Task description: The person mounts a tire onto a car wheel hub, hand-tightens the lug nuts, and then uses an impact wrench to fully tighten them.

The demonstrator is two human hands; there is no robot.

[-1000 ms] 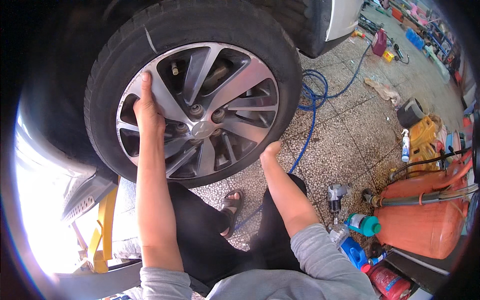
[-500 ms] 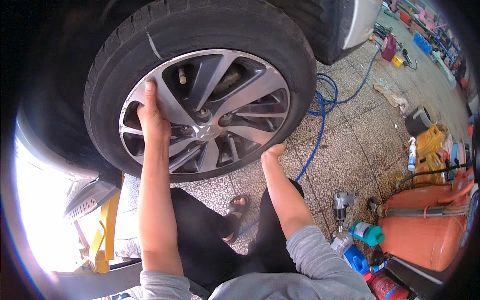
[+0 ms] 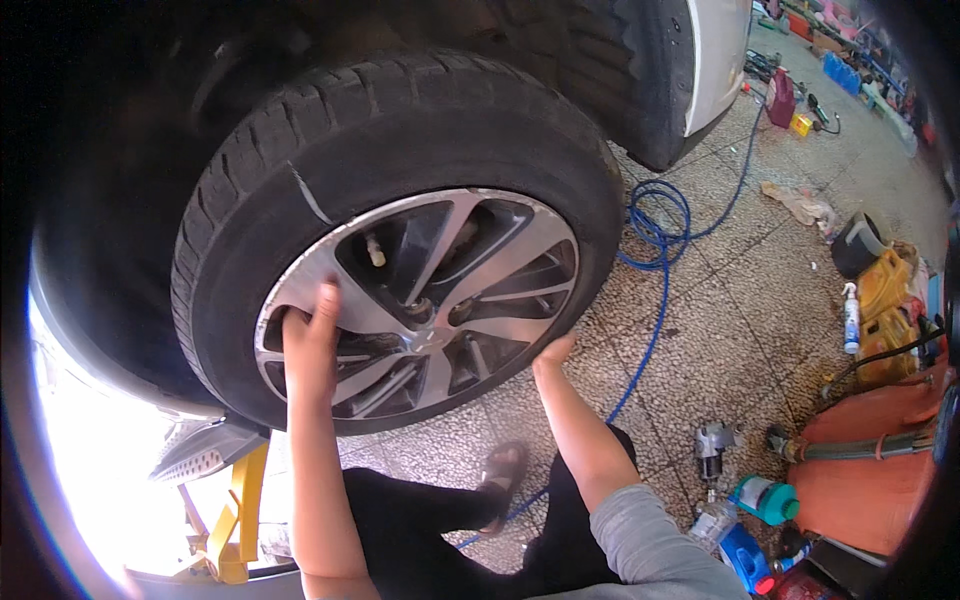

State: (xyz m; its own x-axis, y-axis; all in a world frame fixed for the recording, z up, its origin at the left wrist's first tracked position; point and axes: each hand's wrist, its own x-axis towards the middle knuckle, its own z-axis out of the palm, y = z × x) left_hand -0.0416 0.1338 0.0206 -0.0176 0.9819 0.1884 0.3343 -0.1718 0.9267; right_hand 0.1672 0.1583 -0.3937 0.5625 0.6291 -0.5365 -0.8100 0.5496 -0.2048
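A car wheel (image 3: 400,180) with a black tyre and a grey-and-silver alloy rim (image 3: 500,265) fills the middle, at the car's wheel arch (image 3: 570,70). A pale mark runs across the tyre's sidewall. My left hand (image 3: 312,340) is closed round a spoke at the rim's left, its thumb on the outer face and its fingers hidden in the opening. At the tyre's lower right edge my right hand (image 3: 553,356) supports the wheel; its fingers are out of sight behind the tyre. Lug nuts show in the hub's recesses, and a valve stem (image 3: 375,251) stands near the rim's upper left.
A blue hose (image 3: 660,260) lies coiled on the speckled floor (image 3: 740,330) at the right. An impact wrench (image 3: 711,450), a green bottle (image 3: 765,499) and an orange tank (image 3: 860,470) are at lower right. Yellow jugs (image 3: 883,300) stand beyond. A yellow lift arm (image 3: 240,510) is at lower left.
The wheel sits lower in the picture, and its face is tilted more steeply. Both hands have kept their places on it. The view has shifted, showing more of the wheel arch.
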